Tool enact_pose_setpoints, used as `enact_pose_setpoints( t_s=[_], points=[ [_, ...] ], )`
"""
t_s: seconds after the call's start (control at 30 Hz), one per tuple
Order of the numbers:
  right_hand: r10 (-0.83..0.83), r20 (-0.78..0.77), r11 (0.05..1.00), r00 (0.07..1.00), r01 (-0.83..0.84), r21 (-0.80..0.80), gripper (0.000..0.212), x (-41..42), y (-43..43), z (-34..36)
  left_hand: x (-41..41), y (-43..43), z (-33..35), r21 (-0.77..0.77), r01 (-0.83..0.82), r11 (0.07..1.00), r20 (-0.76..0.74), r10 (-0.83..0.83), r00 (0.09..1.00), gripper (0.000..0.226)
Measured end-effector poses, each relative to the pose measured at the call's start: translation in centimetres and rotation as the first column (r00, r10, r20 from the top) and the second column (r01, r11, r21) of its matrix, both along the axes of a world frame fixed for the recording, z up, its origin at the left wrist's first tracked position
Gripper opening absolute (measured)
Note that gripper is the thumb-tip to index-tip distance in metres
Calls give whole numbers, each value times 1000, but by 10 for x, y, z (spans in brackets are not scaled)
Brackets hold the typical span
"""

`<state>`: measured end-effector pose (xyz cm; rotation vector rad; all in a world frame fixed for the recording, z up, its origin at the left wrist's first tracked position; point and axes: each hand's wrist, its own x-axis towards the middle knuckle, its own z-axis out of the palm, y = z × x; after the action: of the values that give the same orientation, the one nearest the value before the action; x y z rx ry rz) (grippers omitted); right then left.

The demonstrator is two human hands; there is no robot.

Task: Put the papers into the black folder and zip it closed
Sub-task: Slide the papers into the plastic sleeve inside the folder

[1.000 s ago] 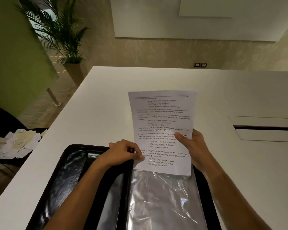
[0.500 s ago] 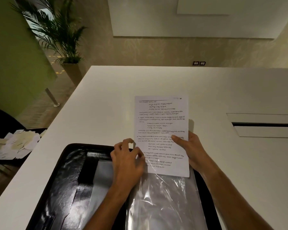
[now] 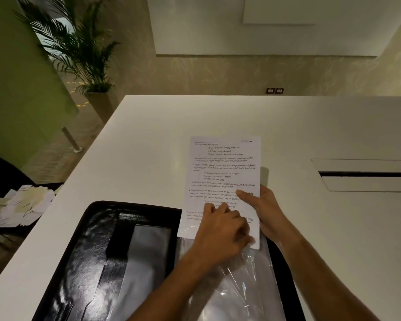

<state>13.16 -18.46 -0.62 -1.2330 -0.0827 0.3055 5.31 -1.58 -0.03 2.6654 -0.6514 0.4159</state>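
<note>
The black folder lies open at the near edge of the white table. A clear plastic sleeve covers its right half. A printed paper sheet lies flat with its lower edge at the top opening of the sleeve. My right hand pinches the sheet's right edge, thumb on top. My left hand has crossed over and rests on the sheet's lower part and the sleeve's top, fingers bent; whether it grips the plastic is unclear.
A cable slot with a lid is set into the table at the right. A dark chair with a heap of small paper slips stands left of the table. A potted palm stands at the far left.
The sheet was lowered from a raised hold to lie flat on the table. My left hand moved right, from the sheet's lower left corner onto its lower part at the sleeve opening.
</note>
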Motion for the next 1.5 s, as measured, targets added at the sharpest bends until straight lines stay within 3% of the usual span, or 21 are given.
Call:
enact_pose_setpoints(
  t_s=[0.13,0.37,0.63,0.77,0.97,1.17,1.33,1.5],
  points=[
    [3,13,1000,1000,-3,-7,41,1,-4,0,0,-12,2,2,17,1000,2,-17,1000,27],
    [4,-4,1000,1000,-4,28,41,-4,-6,1,-4,-25,4,-164,-47,985,58,57,997,20],
    [92,-17,990,996,-93,-107,45,-2,-11,8,5,-20,13,-161,-13,987,52,22,998,24],
    [153,3,956,988,-147,-252,50,0,-15,4,10,-7,18,-175,64,982,-3,-66,998,32],
    [243,-50,925,969,-247,-290,69,2,-23,7,21,34,21,-343,82,936,-234,-170,957,25],
    [301,-41,891,953,-296,-344,56,-3,-24,21,24,31,22,-435,12,901,-301,-157,941,25],
    [201,-15,953,979,-199,-228,39,-6,-20,20,24,19,21,-474,-19,880,-264,-121,957,31],
    [166,-54,923,985,-174,-344,40,-3,-29,19,23,15,17,-424,-5,906,-204,-90,975,30]
  ],
)
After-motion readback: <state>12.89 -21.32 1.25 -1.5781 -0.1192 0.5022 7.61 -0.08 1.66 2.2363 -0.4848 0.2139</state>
